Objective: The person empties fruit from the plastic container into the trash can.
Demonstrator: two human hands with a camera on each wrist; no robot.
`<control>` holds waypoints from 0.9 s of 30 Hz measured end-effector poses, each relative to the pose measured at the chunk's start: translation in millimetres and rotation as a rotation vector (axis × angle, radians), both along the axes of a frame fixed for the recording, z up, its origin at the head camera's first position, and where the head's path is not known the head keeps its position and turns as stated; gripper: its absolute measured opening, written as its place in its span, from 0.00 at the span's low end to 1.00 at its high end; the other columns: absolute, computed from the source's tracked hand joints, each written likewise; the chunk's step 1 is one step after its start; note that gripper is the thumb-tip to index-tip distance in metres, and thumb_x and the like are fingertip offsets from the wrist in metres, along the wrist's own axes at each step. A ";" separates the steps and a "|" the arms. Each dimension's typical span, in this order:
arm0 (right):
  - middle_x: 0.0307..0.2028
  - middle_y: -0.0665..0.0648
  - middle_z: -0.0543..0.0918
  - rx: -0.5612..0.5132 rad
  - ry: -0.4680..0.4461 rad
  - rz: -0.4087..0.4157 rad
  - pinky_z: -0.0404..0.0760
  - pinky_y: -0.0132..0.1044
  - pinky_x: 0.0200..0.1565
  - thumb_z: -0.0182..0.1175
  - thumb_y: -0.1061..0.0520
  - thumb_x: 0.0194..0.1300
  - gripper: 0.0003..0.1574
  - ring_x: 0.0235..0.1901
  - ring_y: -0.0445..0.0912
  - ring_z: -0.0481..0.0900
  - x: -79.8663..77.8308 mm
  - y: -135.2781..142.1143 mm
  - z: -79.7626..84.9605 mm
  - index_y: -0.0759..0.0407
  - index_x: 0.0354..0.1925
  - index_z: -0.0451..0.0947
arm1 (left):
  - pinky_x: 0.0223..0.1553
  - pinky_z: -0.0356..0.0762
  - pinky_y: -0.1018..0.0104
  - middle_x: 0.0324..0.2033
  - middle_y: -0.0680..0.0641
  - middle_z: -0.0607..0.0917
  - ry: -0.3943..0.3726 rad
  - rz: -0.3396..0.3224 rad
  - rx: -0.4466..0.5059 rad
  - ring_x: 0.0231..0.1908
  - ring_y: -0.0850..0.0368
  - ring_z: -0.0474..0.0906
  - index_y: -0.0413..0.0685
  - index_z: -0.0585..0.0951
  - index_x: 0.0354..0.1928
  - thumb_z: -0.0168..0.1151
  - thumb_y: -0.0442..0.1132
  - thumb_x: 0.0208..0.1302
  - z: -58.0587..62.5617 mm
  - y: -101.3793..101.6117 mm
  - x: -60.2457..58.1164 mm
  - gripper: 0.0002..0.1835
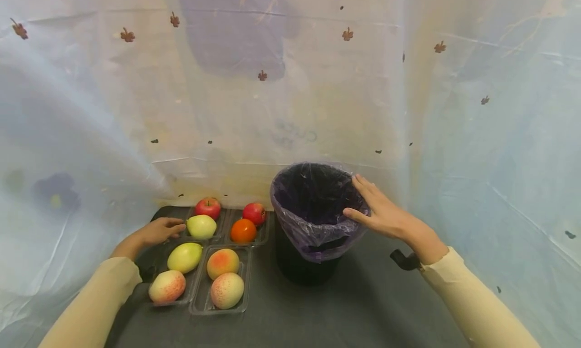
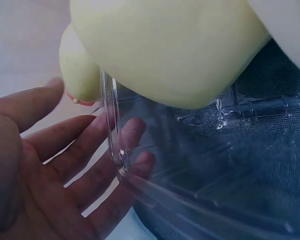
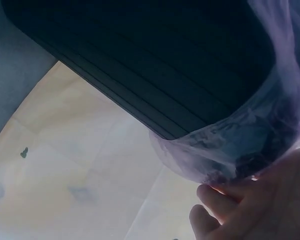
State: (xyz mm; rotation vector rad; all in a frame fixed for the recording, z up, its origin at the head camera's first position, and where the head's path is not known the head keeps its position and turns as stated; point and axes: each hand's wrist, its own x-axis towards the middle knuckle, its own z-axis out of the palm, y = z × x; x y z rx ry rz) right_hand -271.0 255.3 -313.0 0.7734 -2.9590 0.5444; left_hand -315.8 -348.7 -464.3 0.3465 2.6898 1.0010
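My left hand (image 1: 159, 230), fingers apart, is beside a pale green pear-like fruit (image 1: 201, 227) at the left of the clear plastic trays (image 1: 220, 311). In the left wrist view its fingertips (image 2: 132, 131) are at a tray's clear edge, with a large yellow-green fruit (image 2: 165, 55) above them. My right hand (image 1: 383, 212) rests its fingers, nearly straight, on the right rim of a black bin (image 1: 299, 265). Over that rim folds a purple translucent bag (image 1: 295, 234); the thumb lies toward the bin's mouth. No fruit shows inside the bin.
Left of the bin, the trays also hold a red apple (image 1: 208, 208), a smaller red fruit (image 1: 254, 213), an orange-red fruit (image 1: 243, 231) and several peaches (image 1: 227, 290). All stand on a dark tabletop (image 1: 376, 297). Patterned plastic sheeting (image 1: 317, 111) hangs behind and at both sides.
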 end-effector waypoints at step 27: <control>0.80 0.51 0.31 -0.037 -0.015 -0.031 0.48 0.65 0.71 0.47 0.26 0.71 0.57 0.78 0.56 0.37 -5.1 -8.2 -6.4 0.49 0.81 0.34 | 0.35 0.81 0.56 0.40 0.35 0.85 -0.024 0.033 0.062 0.37 0.48 0.84 0.23 0.60 0.69 0.58 0.47 0.74 -21.4 -6.3 -17.5 0.37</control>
